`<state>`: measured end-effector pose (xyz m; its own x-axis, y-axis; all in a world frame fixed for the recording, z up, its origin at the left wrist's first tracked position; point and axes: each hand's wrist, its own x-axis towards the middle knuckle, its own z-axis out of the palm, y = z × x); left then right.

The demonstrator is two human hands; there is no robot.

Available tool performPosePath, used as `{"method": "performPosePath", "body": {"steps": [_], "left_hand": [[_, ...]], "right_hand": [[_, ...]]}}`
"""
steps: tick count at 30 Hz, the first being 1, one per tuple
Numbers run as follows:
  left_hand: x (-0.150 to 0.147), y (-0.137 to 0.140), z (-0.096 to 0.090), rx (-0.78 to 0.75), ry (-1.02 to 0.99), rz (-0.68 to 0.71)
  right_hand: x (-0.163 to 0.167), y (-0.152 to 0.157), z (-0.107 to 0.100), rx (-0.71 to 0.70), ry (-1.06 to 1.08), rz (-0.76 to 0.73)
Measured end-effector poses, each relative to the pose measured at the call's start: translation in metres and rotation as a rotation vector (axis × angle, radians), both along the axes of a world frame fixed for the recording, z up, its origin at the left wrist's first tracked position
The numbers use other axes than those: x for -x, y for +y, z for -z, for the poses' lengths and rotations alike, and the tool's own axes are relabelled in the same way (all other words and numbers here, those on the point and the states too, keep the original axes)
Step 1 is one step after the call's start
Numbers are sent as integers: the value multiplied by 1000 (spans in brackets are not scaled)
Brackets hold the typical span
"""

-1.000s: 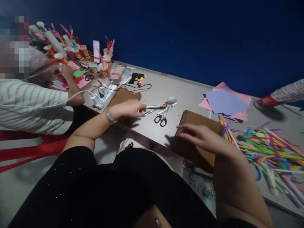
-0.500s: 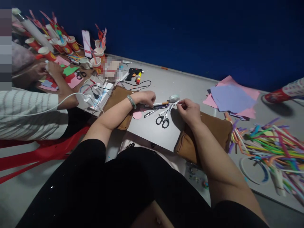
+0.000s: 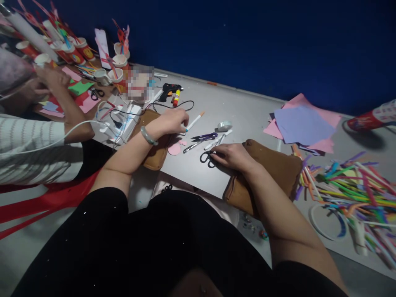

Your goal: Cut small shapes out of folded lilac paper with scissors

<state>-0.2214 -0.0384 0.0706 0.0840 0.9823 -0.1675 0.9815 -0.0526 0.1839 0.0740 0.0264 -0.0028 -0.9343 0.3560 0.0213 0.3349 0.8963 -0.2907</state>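
Scissors [image 3: 209, 155] lie between the hands, black loop handles at the fingertips of the right hand [image 3: 235, 156]. Change vs half a second ago: that hand is off its spot beside the tape roll [image 3: 225, 125] and down at the loops, fingers narrow; can't tell if it grips. Left hand [image 3: 171, 121] is curled, narrow, at the blue end of a white marker [image 3: 194, 122]; grip unclear. Marker now slants away, orange end clear of the roll. Net: handles are at the right fingers, marker no longer crowds the blades. Materials: roll is a translucent ring; marker a slim straight cylinder; pink paper disc [image 3: 174, 148], flat and thin, just nearside of the left fingers. Brown pad [image 3: 272, 165] by the right forearm looks soft, matte, boxy with rounded edges. Coloured strips [image 3: 355, 185] right of it: long, thin, tangled; texture too blurred to call.
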Motion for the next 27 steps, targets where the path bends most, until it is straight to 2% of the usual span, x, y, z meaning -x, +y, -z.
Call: {"method": "performPosePath", "body": {"steps": [3,6,13,18,24,27], "left_hand": [[8,-20,1,139,60,132],[10,-30,11,140,100,171],[-6,-34,30,74,75,108],[-6,-32,38,48,78,72],[2,-31,37,-11,58,18],[1,-27,31,-2,55,2]], "right_hand": [[0,1,-3,-15,-55,6],[1,0,-5,-20,-75,17],[3,-3,-9,10,-91,42],[3,-2,-10,35,-96,61],[5,-7,-12,52,-87,48],[2,-4,-18,44,2,145]]}}
